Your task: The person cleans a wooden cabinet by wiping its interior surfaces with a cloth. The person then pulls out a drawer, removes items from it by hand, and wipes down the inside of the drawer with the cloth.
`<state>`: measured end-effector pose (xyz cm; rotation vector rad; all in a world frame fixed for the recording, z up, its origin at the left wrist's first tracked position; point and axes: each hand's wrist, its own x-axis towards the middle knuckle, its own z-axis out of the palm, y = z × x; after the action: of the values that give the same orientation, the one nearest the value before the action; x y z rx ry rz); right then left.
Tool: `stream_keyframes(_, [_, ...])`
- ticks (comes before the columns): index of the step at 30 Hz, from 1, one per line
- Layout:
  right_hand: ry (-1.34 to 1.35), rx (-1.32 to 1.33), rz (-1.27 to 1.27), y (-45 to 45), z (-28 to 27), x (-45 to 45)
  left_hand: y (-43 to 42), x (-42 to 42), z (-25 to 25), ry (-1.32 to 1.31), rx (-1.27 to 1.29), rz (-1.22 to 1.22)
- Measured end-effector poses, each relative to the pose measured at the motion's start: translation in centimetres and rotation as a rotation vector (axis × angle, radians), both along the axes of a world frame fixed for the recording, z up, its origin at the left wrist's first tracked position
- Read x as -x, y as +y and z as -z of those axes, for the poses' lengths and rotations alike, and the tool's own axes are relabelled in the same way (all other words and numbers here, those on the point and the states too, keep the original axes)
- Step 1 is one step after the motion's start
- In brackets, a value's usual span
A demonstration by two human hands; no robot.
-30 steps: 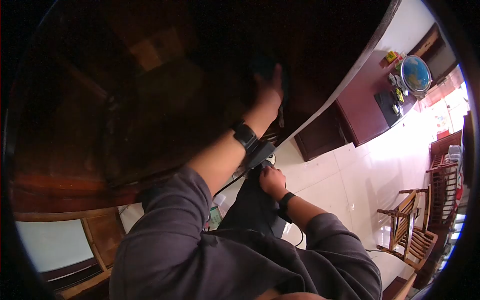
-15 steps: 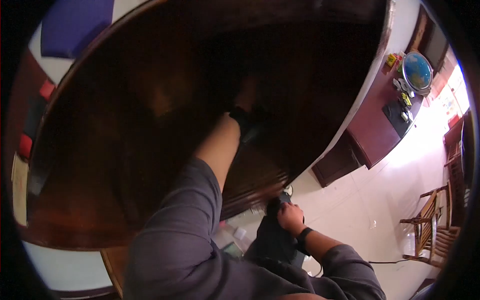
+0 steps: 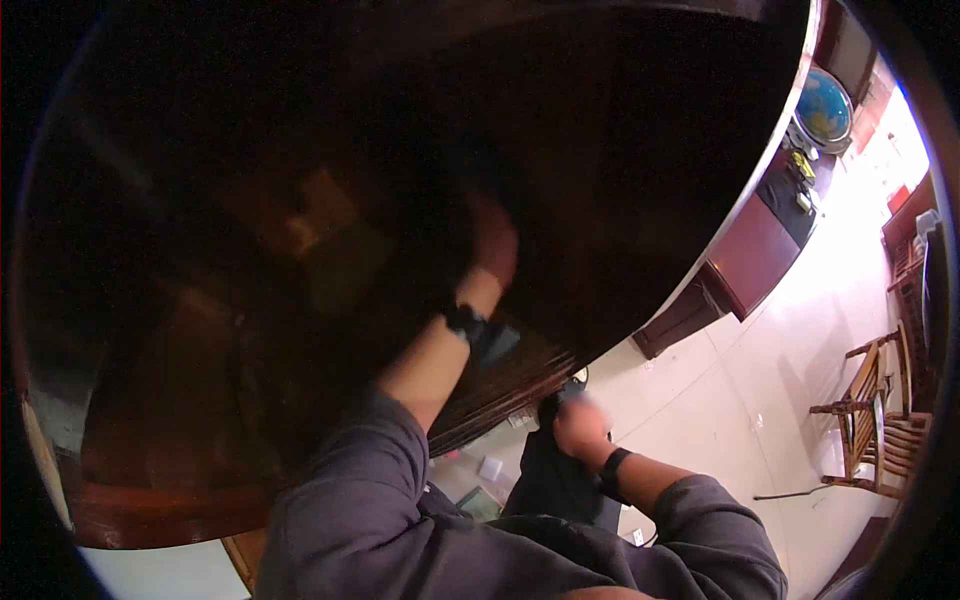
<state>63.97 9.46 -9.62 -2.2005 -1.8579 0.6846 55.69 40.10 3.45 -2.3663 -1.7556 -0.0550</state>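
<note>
My left hand (image 3: 492, 240) reaches over the big dark, glossy wooden surface (image 3: 640, 180), with a black watch on the wrist. Its fingers fade into the dark, so what they touch or hold cannot be made out. Beyond the near edge of the wood, my right hand (image 3: 582, 425) is low over my dark trouser leg (image 3: 560, 488), beside a black object at the knee. Motion blurs its fingers, and nothing can be made out in them. A dark band circles that wrist.
A reddish desk (image 3: 755, 250) at the right bears a globe (image 3: 824, 105) and small items. Wooden chairs (image 3: 880, 425) stand on the pale tiled floor (image 3: 700, 400). A cable (image 3: 790, 495) lies near them. Small boxes (image 3: 490, 468) are below the wood's edge.
The view has shifted over the dark wood. My left hand is lower in view than a second ago, and its fingers have faded into the dark. My right hand has stayed near the leg, now blurred.
</note>
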Motion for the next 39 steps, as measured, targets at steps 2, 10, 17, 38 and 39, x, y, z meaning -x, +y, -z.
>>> stream_keyframes(2, [0.002,-0.007,-0.014,0.1,0.4,0.3,-5.7,0.1,1.0,-1.276,0.315,0.249])
stream_keyframes(10, [-0.023,0.054,0.007,-1.1,0.6,0.0,-11.0,0.5,-4.3,-1.123,-0.240,0.404])
stream_keyframes(17, [0.014,0.034,0.046,-1.9,0.1,-0.9,-8.2,2.2,-5.8,-1.032,-0.318,0.519])
stream_keyframes(38, [0.081,-0.063,-0.016,-1.0,0.4,-1.6,17.7,7.3,-3.2,-0.299,-0.236,0.086])
stream_keyframes(39, [0.077,-0.058,-0.012,-0.9,0.3,-1.6,16.9,7.4,-3.2,-0.233,-0.286,0.099])
